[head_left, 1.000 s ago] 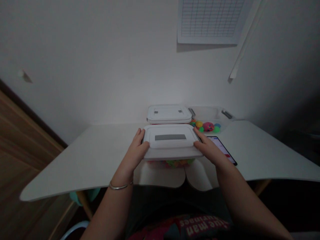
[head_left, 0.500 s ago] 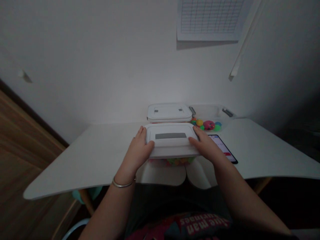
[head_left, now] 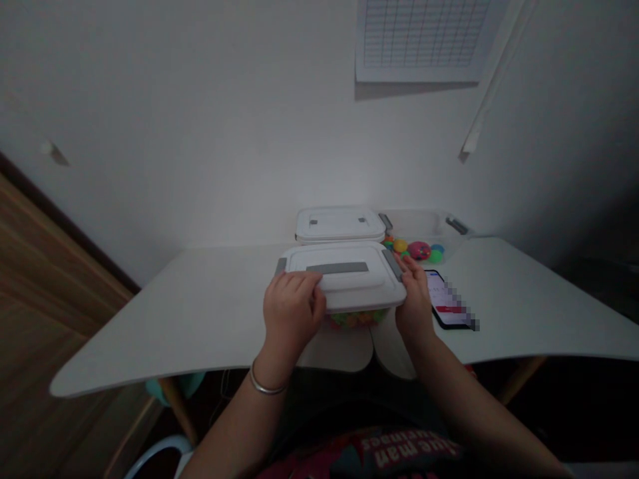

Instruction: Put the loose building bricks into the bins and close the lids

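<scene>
A clear box with a white lid (head_left: 349,283) stands near the front edge of the white table (head_left: 200,313); colourful pieces show through its wall. My left hand (head_left: 293,313) lies on the lid's front left corner with the fingers curled over it. My right hand (head_left: 413,303) is at the box's right end, fingers by the grey latch (head_left: 392,263), which sticks out. A second grey latch (head_left: 280,265) sticks out at the left end.
Behind stands another box with a white lid (head_left: 339,225). To its right an open clear bin (head_left: 424,233) holds colourful balls (head_left: 418,250). A phone (head_left: 449,307) with a lit screen lies right of my right hand. The wall is close behind.
Both hands slid from the lid's side edges: the left onto the front left corner, the right down to the right end. The grey latches at both ends now stick out.
</scene>
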`<control>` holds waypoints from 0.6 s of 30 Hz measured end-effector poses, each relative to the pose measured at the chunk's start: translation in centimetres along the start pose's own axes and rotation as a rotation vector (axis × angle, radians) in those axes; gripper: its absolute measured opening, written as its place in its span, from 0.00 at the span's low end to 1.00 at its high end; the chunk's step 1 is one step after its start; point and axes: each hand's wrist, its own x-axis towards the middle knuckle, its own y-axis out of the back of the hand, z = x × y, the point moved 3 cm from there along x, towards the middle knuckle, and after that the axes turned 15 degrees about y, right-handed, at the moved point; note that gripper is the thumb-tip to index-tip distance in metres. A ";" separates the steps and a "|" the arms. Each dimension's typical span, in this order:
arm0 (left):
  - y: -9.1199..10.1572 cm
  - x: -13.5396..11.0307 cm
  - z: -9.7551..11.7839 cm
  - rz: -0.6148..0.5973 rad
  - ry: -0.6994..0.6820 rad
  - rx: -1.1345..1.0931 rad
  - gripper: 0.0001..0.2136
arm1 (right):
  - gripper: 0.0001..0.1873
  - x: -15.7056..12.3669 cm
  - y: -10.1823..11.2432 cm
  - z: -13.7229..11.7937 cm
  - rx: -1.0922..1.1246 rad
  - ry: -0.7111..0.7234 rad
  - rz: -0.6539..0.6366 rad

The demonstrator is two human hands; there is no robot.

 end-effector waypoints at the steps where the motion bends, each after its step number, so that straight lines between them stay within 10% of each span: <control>1: 0.0 -0.1 0.0 0.018 -0.019 0.011 0.12 | 0.28 0.1 -0.2 -0.6 0.015 0.001 0.033; 18: -0.2 -0.7 0.3 0.091 0.003 0.152 0.11 | 0.19 -0.8 -7.3 -1.6 0.294 -0.055 -0.363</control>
